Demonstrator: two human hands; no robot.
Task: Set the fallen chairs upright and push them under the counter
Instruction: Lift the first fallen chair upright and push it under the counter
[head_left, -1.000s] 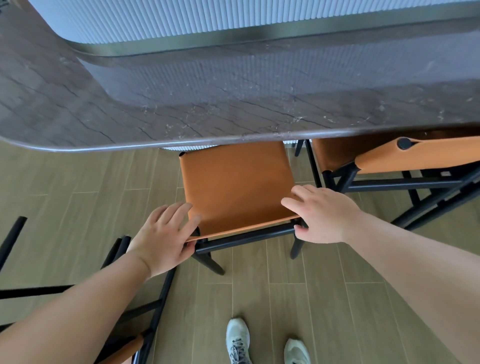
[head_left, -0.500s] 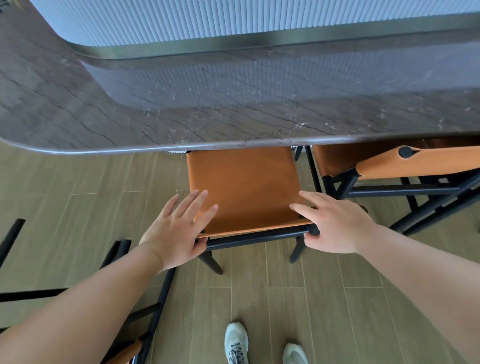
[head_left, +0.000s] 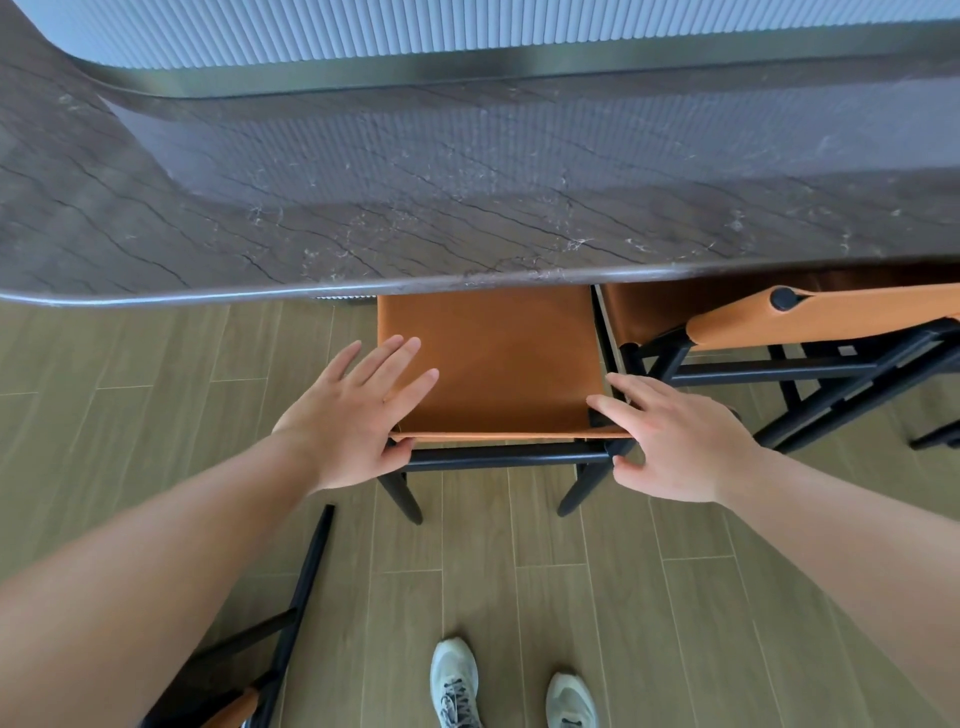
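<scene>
Black metal legs of a fallen chair (head_left: 306, 577) with a scrap of orange leather lie on the wood-plank floor (head_left: 130, 415) at your lower left, well apart from the counter and not yet set upright. Moving right, your left hand (head_left: 353, 415) lies over the near left corner of the upright orange leather stool with a black frame (head_left: 498, 364); its fingers are straight and spread over the seat, while the thumb touches the black front rail. That stool stands upright with the far part of its seat tucked beneath the rounded edge of the dark veined stone counter (head_left: 467, 208). Your right hand (head_left: 680, 441) rests on the stool's near right corner, fingers extended along the seat edge and thumb beside the rail, gripping nothing. Below the stool, your two grey sneakers (head_left: 457, 680) stand on the floor. Further right, a second orange leather chair with a black frame (head_left: 831, 317) stands partly beneath the counter, just beside the stool.
</scene>
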